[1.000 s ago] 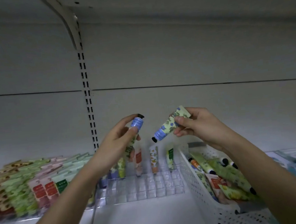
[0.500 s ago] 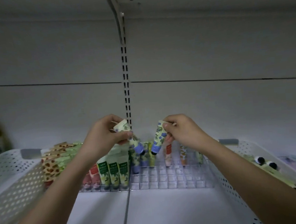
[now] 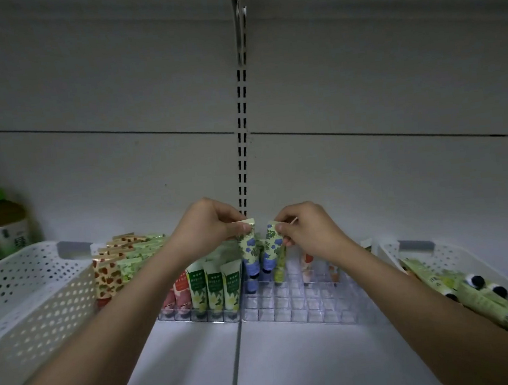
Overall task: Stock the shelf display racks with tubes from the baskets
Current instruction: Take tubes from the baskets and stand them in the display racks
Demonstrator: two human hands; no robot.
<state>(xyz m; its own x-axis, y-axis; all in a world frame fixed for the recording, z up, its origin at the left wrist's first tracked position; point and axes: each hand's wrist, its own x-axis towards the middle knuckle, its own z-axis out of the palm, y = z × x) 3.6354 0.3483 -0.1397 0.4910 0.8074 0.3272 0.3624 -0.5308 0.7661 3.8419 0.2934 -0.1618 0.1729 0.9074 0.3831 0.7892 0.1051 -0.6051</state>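
My left hand (image 3: 208, 227) pinches the flat top of a blue-flowered tube (image 3: 249, 248), cap down, over the back row of the clear grid rack (image 3: 304, 305). Right beside it my right hand (image 3: 306, 230) pinches a second blue-flowered tube (image 3: 272, 248), also upright with its cap at the rack's cells. Both tube caps sit low among the cells; whether they rest inside them I cannot tell. Green, pink and spotted tubes (image 3: 213, 286) fill the rack section on the left. A white basket (image 3: 423, 253) at the right holds several green tubes (image 3: 486, 303) with black caps.
A second white perforated basket (image 3: 25, 307) stands at the left on the shelf. Behind it is a green-lidded jar (image 3: 0, 229). A slotted upright (image 3: 244, 149) runs up the back wall. A few single tubes (image 3: 308, 267) stand further right in the rack.
Both hands have lowered the two tubes and turned them upright, caps down, onto the rack's back row. The view has swung left, bringing in the left basket and the jar.
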